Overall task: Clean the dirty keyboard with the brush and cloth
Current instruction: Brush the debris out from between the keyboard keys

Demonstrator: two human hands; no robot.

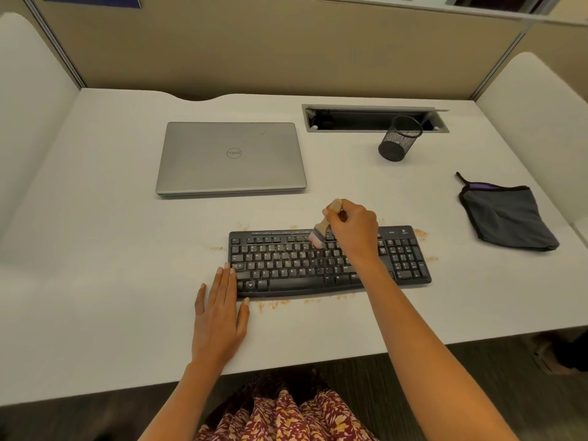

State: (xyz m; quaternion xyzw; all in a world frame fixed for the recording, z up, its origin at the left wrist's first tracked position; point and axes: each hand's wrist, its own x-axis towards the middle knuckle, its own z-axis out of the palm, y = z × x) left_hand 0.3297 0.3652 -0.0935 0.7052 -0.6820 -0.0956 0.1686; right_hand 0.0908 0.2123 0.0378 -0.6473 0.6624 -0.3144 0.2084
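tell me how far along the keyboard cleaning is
Partly done: crumbs lie on the desk around the keyboard, likely swept off. In hand: the right hand holds the brush with bristles on the upper key rows, while the left hand lies flat at the keyboard's left end. Left: specks show between the left-side keys, the crumbs need clearing, and the cloth lies unused to the right.

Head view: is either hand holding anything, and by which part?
The right hand grips the brush by its wooden handle, bristles on the keyboard. The left hand holds nothing, resting flat at the keyboard's left end.
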